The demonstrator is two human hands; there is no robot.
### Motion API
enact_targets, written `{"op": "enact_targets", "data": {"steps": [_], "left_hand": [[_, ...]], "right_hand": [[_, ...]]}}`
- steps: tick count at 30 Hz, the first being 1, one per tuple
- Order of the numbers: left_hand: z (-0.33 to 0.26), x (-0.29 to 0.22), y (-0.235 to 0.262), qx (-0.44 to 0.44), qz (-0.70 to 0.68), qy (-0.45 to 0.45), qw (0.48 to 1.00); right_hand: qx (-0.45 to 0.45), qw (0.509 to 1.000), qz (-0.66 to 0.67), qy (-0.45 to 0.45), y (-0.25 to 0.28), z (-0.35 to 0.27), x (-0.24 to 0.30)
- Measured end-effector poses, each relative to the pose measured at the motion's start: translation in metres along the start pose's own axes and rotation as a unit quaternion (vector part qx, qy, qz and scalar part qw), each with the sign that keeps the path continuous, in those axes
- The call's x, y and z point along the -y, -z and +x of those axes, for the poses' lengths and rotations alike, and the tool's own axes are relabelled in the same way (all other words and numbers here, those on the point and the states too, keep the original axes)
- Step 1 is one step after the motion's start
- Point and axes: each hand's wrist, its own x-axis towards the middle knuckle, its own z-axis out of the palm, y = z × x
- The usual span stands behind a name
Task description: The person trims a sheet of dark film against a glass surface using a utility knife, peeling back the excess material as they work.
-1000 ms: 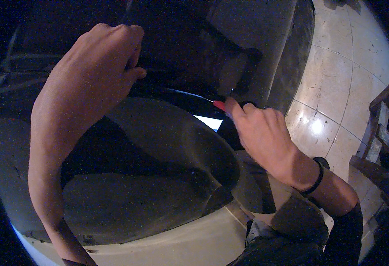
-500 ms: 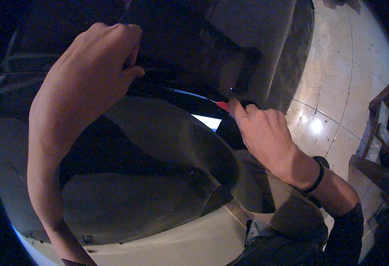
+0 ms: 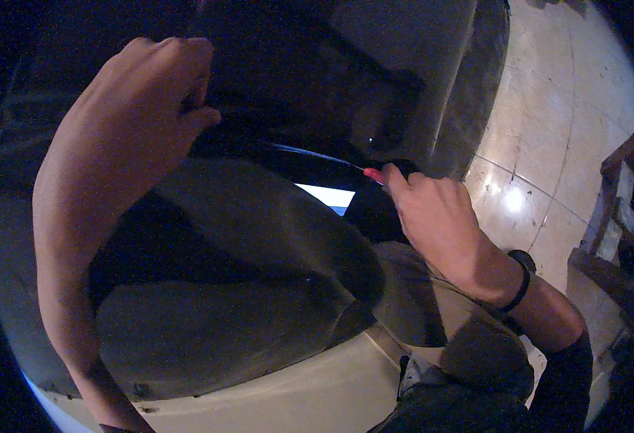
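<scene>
My left hand point(image 3: 140, 119) is closed in a fist around the dark upper edge of a large curved grey panel point(image 3: 259, 238). My right hand point(image 3: 440, 216) grips a thin tool with a red handle point(image 3: 373, 175). Its slim metal shaft point(image 3: 317, 155) points left into the dark gap above the panel. A black band point(image 3: 520, 283) circles my right wrist. What the shaft's tip touches is hidden in shadow.
A cream rim point(image 3: 295, 390) runs below the grey panel. A small bright white patch point(image 3: 324, 196) shows in the gap. Glossy tiled floor point(image 3: 548, 144) lies to the right, with wooden furniture point(image 3: 620, 224) at the far right edge. My knee in khaki cloth point(image 3: 418, 310) is beneath my right hand.
My right hand with the red-handled tool has shifted slightly to the right. My left hand has kept its grip in the same place.
</scene>
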Motion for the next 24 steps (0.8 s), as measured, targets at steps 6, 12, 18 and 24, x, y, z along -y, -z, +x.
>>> {"op": "enact_targets", "data": {"steps": [6,12,18,24], "left_hand": [[0.001,-0.010,0.009,0.047,0.001,0.053,0.997],[0.004,-0.014,0.015,0.083,-0.024,0.079,0.993],[0.003,-0.016,0.012,0.051,-0.012,0.049,0.997],[0.000,-0.013,0.010,0.036,-0.027,0.028,0.999]], "right_hand": [[0.022,0.997,0.077,-0.014,0.006,0.007,-0.008],[0.003,0.995,0.099,-0.007,-0.007,0.007,-0.015],[-0.012,0.995,0.101,-0.011,-0.017,-0.007,-0.024],[-0.039,0.993,0.103,0.034,-0.012,-0.007,-0.043]]}}
